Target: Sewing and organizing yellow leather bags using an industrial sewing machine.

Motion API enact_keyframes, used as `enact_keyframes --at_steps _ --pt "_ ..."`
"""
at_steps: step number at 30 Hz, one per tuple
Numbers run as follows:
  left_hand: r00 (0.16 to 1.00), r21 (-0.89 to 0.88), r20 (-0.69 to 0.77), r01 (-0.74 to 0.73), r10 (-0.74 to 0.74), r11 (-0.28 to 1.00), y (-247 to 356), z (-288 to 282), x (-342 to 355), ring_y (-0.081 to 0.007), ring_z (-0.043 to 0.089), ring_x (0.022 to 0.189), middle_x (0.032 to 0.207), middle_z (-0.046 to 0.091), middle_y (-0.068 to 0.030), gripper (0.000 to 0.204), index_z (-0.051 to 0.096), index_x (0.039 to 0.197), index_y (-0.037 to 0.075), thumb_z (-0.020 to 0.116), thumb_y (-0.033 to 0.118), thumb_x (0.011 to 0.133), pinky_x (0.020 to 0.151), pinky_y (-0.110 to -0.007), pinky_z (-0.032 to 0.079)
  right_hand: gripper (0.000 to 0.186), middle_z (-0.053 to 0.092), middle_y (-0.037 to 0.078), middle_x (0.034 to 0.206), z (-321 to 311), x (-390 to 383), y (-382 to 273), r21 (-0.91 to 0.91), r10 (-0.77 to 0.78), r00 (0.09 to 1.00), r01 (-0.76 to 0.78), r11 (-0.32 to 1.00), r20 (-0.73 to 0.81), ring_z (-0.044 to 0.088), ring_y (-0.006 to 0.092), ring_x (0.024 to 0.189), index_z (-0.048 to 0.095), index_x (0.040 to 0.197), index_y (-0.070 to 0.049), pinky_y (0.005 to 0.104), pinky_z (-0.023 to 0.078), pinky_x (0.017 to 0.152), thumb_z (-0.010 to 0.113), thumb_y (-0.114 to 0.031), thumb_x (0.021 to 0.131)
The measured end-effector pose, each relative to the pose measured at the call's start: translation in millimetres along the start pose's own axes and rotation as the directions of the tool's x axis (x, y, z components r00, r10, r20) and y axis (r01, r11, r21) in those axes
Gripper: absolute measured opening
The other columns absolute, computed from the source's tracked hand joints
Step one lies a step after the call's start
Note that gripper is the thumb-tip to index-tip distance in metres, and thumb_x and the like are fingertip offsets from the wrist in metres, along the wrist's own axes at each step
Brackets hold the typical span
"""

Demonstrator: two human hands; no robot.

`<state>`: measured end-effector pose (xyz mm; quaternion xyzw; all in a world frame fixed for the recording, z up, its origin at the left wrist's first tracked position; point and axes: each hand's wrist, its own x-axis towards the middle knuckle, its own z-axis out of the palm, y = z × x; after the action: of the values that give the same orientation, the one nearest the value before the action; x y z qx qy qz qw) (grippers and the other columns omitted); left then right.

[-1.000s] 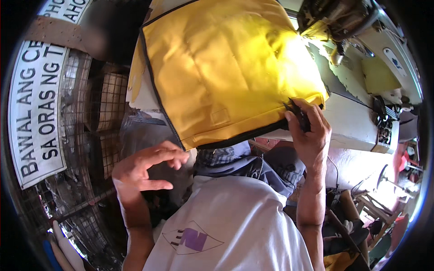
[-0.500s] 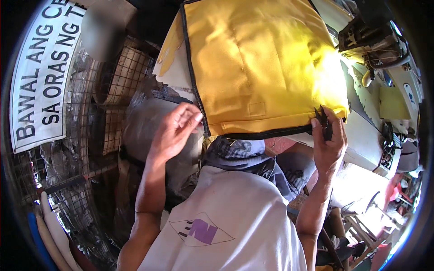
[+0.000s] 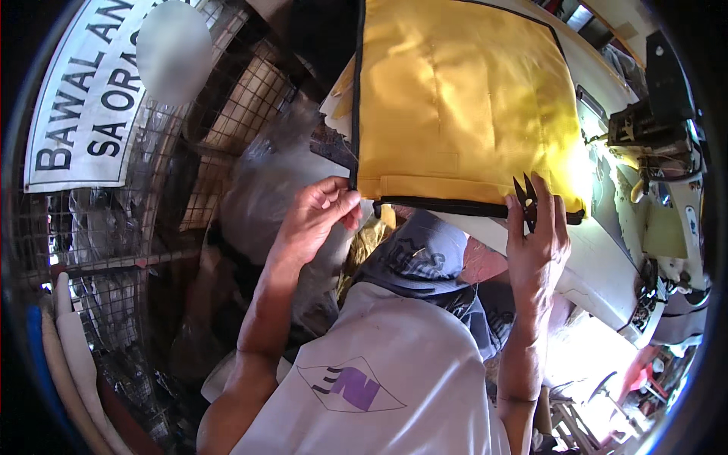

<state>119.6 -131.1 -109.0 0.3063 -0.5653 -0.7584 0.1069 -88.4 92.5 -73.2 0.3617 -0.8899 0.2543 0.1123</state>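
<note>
A yellow fabric piece (image 3: 459, 98) with black edging lies on the worn pale sewing table (image 3: 569, 265), creased and with a small stitched rectangle near its lower edge. My left hand (image 3: 318, 216) pinches the black edging at its lower left corner. At the lower right edge, my right hand (image 3: 538, 243) grips black thread snips (image 3: 528, 201), blades pointing up over the yellow fabric. Part of the snips is hidden by my fingers.
A sewing machine (image 3: 637, 129) stands at the right. On the left are a wire mesh wall (image 3: 152, 227) with a lettered white sign (image 3: 64, 121), bulky clear plastic (image 3: 258, 189) and several long rolls (image 3: 72, 349). Below the table are my lap and white shirt (image 3: 379, 341).
My left hand has risen from below and closed on the fabric's corner. My right hand stays with the snips at the lower edge. The view has shifted, so the fabric sits higher and further right.
</note>
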Motion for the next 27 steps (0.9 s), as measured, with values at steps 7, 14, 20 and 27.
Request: enact_keyframes --at_steps 7,14,20,27 --pt "0.980 0.144 -0.134 -0.126 0.145 0.981 -5.8 11.1 -21.6 -0.0098 0.062 0.068 0.077 0.067 -0.0059 0.017 0.071 0.103 -0.004 0.063 0.011 0.099 0.062 -0.025 0.052 0.036 0.064 0.009 0.091 7.2 16.9 -63.8 0.263 -0.443 0.895 0.416 0.870 0.051 0.069 0.0231 0.076 0.064 0.119 -0.005 0.0347 0.057 0.059 0.075 -0.015 0.086" --pt "0.956 0.270 -0.200 -0.155 0.213 0.950 -8.1 16.3 -30.9 -0.0074 0.063 0.067 0.077 0.068 -0.0053 0.013 0.069 0.103 -0.005 0.061 0.006 0.099 0.061 -0.023 0.052 0.024 0.056 0.005 0.088 25.9 48.9 -102.9 0.345 -0.790 0.579 0.713 0.610 0.201 0.064 0.0177 0.080 0.063 0.096 -0.005 0.0324 0.052 0.068 0.064 -0.013 0.074" --pt "0.950 0.272 -0.203 -0.179 0.238 0.946 -9.3 18.6 -30.9 -0.0075 0.060 0.064 0.074 0.067 -0.0066 0.012 0.068 0.102 -0.007 0.063 0.003 0.097 0.058 -0.025 0.049 0.021 0.056 0.003 0.087 37.8 45.6 -110.6 0.322 -0.820 0.509 0.755 0.571 0.262 0.064 0.0168 0.080 0.064 0.092 -0.007 0.0321 0.053 0.069 0.065 -0.017 0.074" --pt "0.941 0.308 0.139 -0.336 0.308 0.890 19.0 4.3 -41.2 -0.0125 0.065 0.065 0.078 0.070 -0.0094 0.011 0.069 0.103 -0.004 0.061 0.001 0.097 0.058 -0.026 0.052 0.036 0.056 0.005 0.090 30.8 27.7 -107.7 0.272 -0.781 0.584 0.732 0.625 0.222 0.063 0.0165 0.077 0.067 0.103 -0.001 0.0294 0.054 0.066 0.065 -0.015 0.069"
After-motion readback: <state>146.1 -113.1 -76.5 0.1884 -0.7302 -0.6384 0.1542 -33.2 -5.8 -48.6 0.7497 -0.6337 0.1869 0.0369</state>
